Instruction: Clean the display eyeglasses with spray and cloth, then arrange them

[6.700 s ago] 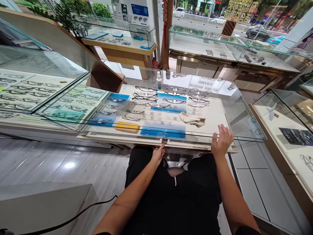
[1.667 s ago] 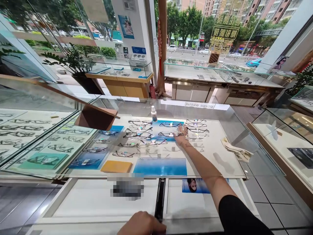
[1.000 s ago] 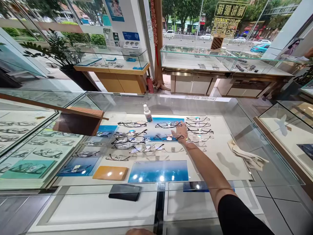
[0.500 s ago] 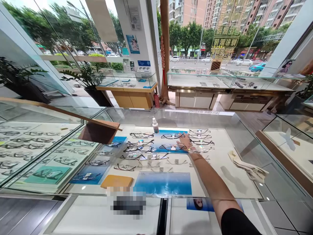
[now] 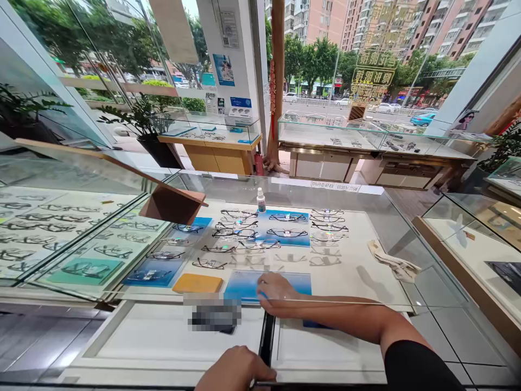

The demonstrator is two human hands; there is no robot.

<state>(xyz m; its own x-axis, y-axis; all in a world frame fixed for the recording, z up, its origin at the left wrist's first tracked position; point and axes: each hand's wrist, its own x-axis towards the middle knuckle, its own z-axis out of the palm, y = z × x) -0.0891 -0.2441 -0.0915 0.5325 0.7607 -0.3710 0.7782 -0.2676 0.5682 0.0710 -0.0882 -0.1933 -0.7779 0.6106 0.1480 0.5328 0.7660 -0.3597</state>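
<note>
My right hand [image 5: 277, 293] reaches across inside the glass display case [image 5: 366, 198]. Its fingers are curled at the front edge of a blue mat [image 5: 248, 282], with a sliver of blue showing by the thumb. Behind the mat, rows of eyeglass frames [image 5: 287, 233] lie on the white deck and on a second blue mat. My left hand [image 5: 236, 372] is at the bottom edge of the view, fingers wrapped over the front rail of the pulled-out white drawer [image 5: 163, 342].
A small spray bottle [image 5: 261, 200] stands behind the frames. A crumpled cloth [image 5: 393, 262] lies at the right, an orange pad [image 5: 197, 283] at the left front. A dark flat object [image 5: 214, 317] sits in the drawer. A wooden stand [image 5: 173, 203] juts in from the left. More glass cases surround.
My right hand has pulled back from the far rows of frames to the near blue mat. My left hand has come back into view on the drawer's front rail.
</note>
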